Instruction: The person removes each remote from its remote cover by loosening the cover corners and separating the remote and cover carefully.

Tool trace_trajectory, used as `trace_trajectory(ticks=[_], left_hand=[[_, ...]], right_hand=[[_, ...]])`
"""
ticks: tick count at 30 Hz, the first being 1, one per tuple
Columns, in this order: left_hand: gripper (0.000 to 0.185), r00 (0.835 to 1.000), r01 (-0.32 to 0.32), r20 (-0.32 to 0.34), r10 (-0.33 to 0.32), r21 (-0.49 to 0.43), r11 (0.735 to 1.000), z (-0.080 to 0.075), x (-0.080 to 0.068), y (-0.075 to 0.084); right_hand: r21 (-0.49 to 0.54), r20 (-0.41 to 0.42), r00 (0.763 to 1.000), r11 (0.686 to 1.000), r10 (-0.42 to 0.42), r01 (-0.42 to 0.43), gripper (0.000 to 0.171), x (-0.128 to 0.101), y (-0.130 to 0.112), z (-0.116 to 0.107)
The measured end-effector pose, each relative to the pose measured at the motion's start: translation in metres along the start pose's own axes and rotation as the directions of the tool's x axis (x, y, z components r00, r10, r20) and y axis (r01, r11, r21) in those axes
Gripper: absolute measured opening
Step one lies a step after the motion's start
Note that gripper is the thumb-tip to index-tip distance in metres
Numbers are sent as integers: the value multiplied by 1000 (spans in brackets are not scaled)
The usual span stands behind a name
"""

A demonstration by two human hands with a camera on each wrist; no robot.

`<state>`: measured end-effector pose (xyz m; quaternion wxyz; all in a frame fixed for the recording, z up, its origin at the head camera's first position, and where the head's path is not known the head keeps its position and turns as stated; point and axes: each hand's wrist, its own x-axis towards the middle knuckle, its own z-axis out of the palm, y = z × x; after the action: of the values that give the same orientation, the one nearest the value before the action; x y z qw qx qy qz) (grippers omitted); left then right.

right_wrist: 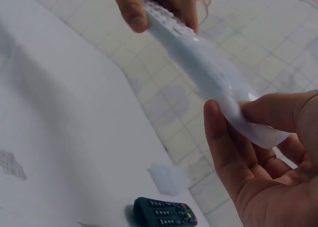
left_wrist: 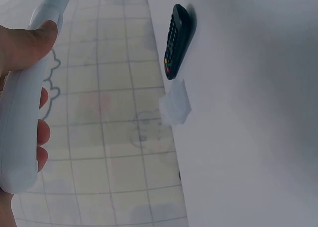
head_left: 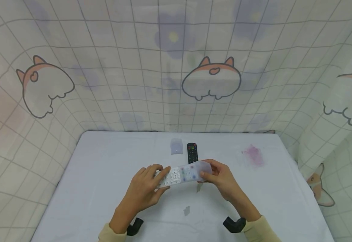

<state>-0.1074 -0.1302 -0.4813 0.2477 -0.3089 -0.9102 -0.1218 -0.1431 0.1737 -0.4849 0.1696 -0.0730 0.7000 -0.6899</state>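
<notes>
A white remote control is held up over the table, tilted, its button side showing in the head view. My left hand grips its left end, thumb on one edge and fingers on the other. A translucent plastic sleeve covers the right part of the remote. My right hand pinches the sleeve's far end between thumb and fingers. Just behind them on the table lies a black remote control, its near end overlapped by the sleeve in the head view.
A small folded translucent plastic piece lies left of the black remote. The white table bears a pink stain at the right and a grey patch near the front. A patterned curtain hangs behind and at both sides.
</notes>
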Motion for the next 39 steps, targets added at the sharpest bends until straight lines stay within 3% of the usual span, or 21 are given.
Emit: trace_trajectory(ticks=[15,32,39], left_hand=[[66,1000,-22,6,22,-6,1000,-3,-2,3],[68,1000,5,-26,-5,-6,1000,2,-1,7],[68,1000,19,-5,-19,-2,1000,6,-4,6]], right_hand=[[9,47,999,1000,-28,28,44,-7,-2,-10],[18,-69,997,999,-38,39,44,-13,0,-6],[-40,-23,999,999,-37,36,46,-8,6,-5]])
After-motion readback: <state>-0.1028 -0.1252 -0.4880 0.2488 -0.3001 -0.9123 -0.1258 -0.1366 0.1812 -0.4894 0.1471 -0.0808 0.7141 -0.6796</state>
